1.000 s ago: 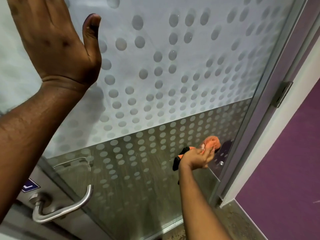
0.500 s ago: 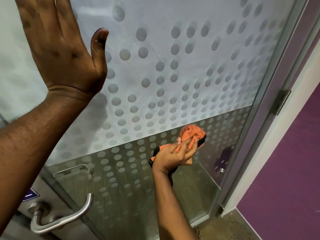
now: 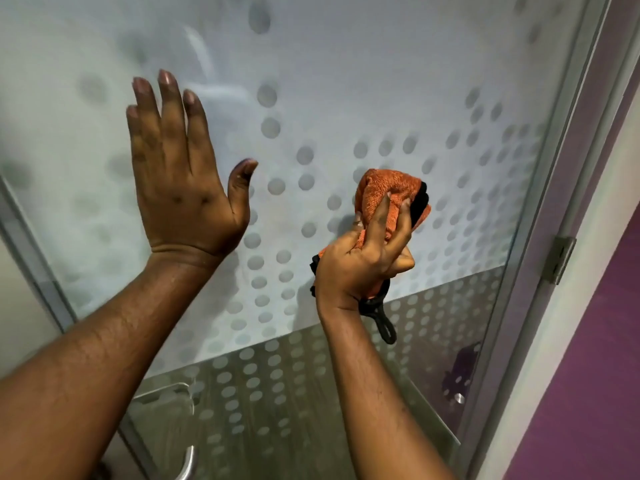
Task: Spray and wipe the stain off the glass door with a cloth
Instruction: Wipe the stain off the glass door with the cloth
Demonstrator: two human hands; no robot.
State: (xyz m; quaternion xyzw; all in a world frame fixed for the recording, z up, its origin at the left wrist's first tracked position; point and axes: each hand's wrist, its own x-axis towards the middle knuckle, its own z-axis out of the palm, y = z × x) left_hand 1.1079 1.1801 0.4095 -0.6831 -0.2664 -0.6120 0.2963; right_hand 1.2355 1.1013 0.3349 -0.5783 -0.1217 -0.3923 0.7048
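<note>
The glass door (image 3: 346, 81) fills the view, frosted white with clear round dots above and see-through below. My left hand (image 3: 180, 178) lies flat against the frosted part, fingers spread upward, holding nothing. My right hand (image 3: 360, 261) is closed on a bunched orange cloth (image 3: 384, 192) with black trim and a black loop hanging under the wrist. The cloth is pressed to the glass right of centre. A faint whitish smear (image 3: 214, 84) shows on the glass above my left hand. No spray bottle is in sight.
A metal lever handle (image 3: 188, 462) sits at the bottom left. The grey door frame (image 3: 568, 168) with a hinge (image 3: 559, 259) runs down the right side, next to a white jamb and a purple wall (image 3: 606, 375). A small metal stopper (image 3: 459, 398) shows through the lower glass.
My right hand has carried the cloth up from the lower see-through band to the frosted part. The view has tilted upward, so my left hand sits lower in frame.
</note>
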